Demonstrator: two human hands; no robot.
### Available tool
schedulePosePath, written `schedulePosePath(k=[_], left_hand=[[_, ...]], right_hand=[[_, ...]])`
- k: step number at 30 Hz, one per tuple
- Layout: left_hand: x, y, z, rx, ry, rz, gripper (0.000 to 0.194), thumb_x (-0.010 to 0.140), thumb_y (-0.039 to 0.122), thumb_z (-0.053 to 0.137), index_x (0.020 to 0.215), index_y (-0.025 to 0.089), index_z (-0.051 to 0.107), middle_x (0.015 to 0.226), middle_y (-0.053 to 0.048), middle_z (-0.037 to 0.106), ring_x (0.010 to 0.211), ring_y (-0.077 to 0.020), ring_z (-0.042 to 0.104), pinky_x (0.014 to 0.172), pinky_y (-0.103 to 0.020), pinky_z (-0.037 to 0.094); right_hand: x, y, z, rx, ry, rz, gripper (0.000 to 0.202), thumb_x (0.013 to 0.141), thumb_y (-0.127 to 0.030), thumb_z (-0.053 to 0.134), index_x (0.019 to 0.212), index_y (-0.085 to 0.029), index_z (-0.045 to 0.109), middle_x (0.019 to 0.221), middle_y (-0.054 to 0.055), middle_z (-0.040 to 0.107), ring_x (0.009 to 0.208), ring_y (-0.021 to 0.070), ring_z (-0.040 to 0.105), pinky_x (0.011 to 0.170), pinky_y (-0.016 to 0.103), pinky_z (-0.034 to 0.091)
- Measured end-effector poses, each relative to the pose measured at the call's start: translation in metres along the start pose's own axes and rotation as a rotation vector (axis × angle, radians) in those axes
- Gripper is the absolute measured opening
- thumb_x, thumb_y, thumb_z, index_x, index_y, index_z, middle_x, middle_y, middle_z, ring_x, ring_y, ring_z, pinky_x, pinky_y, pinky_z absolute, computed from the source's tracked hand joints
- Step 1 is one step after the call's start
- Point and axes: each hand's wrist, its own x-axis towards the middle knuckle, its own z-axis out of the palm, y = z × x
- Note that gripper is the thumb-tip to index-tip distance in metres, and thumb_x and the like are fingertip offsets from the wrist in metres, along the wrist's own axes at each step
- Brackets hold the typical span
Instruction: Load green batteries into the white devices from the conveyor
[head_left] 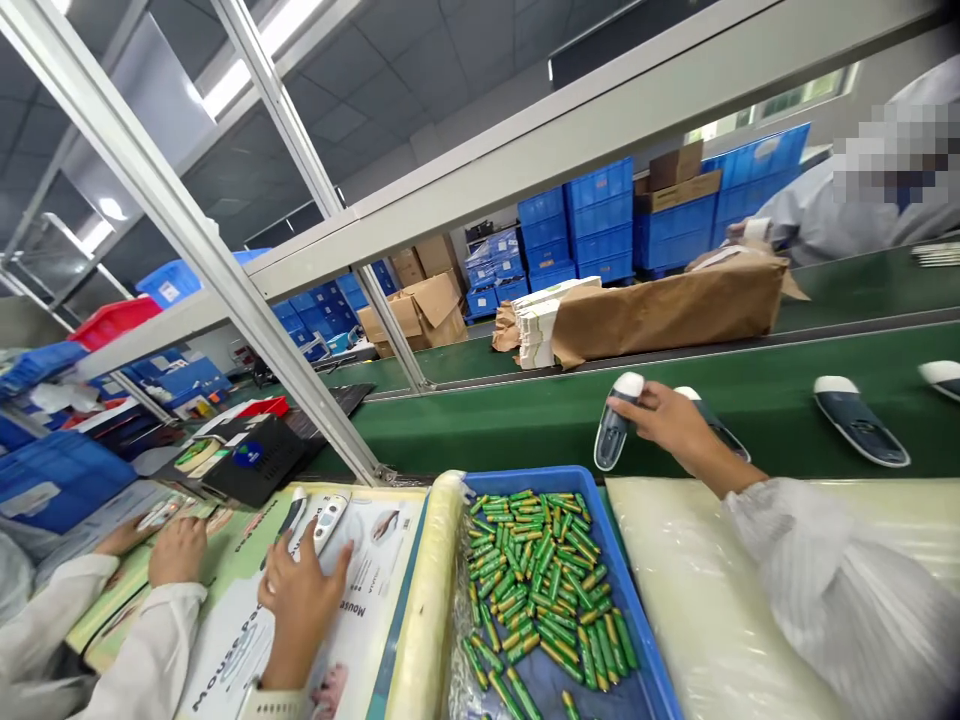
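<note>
My right hand [664,415] grips a slim dark-grey and white handheld device [613,435] above the green conveyor belt, its recessed underside towards me. Just behind that hand, a similar device [720,425] lies on the belt, partly hidden. My left hand [304,590], a pale watch strap at its wrist, hovers over a printed mouse pad [379,600] with fingers spread. Beyond its fingertips lie a white device with buttons [330,518] and a dark one [295,510]. Between my hands, a blue tray [652,630] holds many green batteries [536,570].
More devices [861,420] sit on the belt at right. A co-worker's hands [176,550] are at the left over the mats. Metal posts [187,240] rise in front. Another person [832,215] stands across, by a brown paper-wrapped bundle [675,310]. A black box [247,455] stands left.
</note>
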Motion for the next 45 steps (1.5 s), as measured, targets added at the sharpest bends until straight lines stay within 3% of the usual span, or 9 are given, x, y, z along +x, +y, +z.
schedulePosePath(k=[7,12,18,22,29,33,36,41,45], left_hand=[[0.024,-0.033,0.021,-0.046,-0.161,-0.048,0.069,0.099,0.046,0.033,0.148,0.002,0.052,0.147,-0.032,0.06,0.147,-0.0492,0.047,0.124,-0.075,0.023],[-0.001,-0.02,0.004,-0.232,-0.224,-0.046,0.071,0.101,0.058,0.029,0.151,0.012,0.049,0.159,-0.022,0.056,0.152,-0.0387,0.049,0.126,-0.058,0.038],[-0.083,0.057,-0.061,-0.654,-0.599,0.082,0.067,0.094,0.075,0.051,0.139,0.026,0.059,0.153,-0.013,0.064,0.145,-0.0338,0.058,0.118,-0.044,0.051],[-0.097,0.069,-0.072,-0.691,-0.716,0.253,0.064,0.093,0.076,0.051,0.128,0.024,0.065,0.13,-0.016,0.074,0.127,-0.0346,0.068,0.112,-0.044,0.054],[0.041,-0.023,-0.012,-0.092,-0.099,-0.137,0.089,0.094,0.069,0.027,0.147,0.0,0.046,0.156,-0.034,0.048,0.154,-0.0479,0.038,0.129,-0.064,0.025],[0.09,-0.05,0.007,0.031,-0.069,-0.263,0.092,0.094,0.062,0.035,0.154,-0.007,0.036,0.161,-0.044,0.035,0.157,-0.0582,0.026,0.124,-0.077,0.018],[0.09,-0.058,0.013,0.054,-0.136,-0.277,0.084,0.095,0.057,0.035,0.146,-0.009,0.048,0.147,-0.046,0.05,0.148,-0.0605,0.041,0.117,-0.077,0.032],[0.056,-0.067,0.008,0.007,-0.208,-0.205,0.08,0.097,0.058,0.027,0.148,0.003,0.052,0.142,-0.034,0.063,0.143,-0.0513,0.054,0.117,-0.069,0.042],[0.006,-0.07,-0.001,-0.259,-0.262,-0.23,0.073,0.091,0.073,0.038,0.133,0.019,0.063,0.14,-0.019,0.071,0.134,-0.0406,0.065,0.11,-0.054,0.056]], right_hand=[[0.013,0.046,0.008,-0.277,-0.06,0.104,0.051,0.072,-0.024,0.086,0.119,-0.01,0.074,0.106,0.017,0.078,0.054,0.0171,0.062,0.058,0.037,0.058],[-0.004,0.014,0.011,-0.434,-0.034,-0.078,0.053,0.074,-0.02,0.083,0.126,-0.015,0.074,0.133,0.02,0.065,0.083,0.025,0.071,0.099,0.05,0.058],[-0.146,-0.071,0.092,-0.486,-0.709,-0.726,0.093,0.084,-0.035,0.084,0.165,-0.029,0.038,0.161,0.016,0.05,0.146,0.0364,0.05,0.12,0.055,0.043],[-0.198,-0.085,0.114,-0.566,-1.014,-0.774,0.039,0.086,-0.011,0.064,0.122,-0.024,0.069,0.112,0.009,0.078,0.102,0.0291,0.073,0.092,0.04,0.054],[-0.156,-0.076,0.106,-0.289,-0.269,-0.344,0.027,0.099,-0.025,0.054,0.125,-0.023,0.055,0.099,0.006,0.073,0.08,0.0229,0.069,0.07,0.032,0.052],[-0.152,-0.061,0.117,-0.606,-0.554,-0.457,0.043,0.091,-0.009,0.055,0.132,-0.019,0.054,0.122,0.015,0.071,0.109,0.0309,0.071,0.084,0.038,0.055],[-0.137,-0.062,0.107,-0.546,-0.487,-0.478,0.051,0.09,-0.009,0.057,0.139,-0.019,0.049,0.13,0.016,0.067,0.107,0.0283,0.071,0.085,0.038,0.055],[-0.074,-0.067,0.057,0.089,-0.325,-0.136,0.052,0.085,-0.055,0.081,0.117,-0.021,0.057,0.073,-0.004,0.058,0.05,0.0121,0.048,0.046,0.025,0.038],[-0.025,-0.039,0.024,0.233,-0.116,0.015,0.061,0.078,-0.068,0.082,0.108,-0.017,0.068,0.084,0.002,0.067,0.051,0.0071,0.04,0.044,0.022,0.031]])
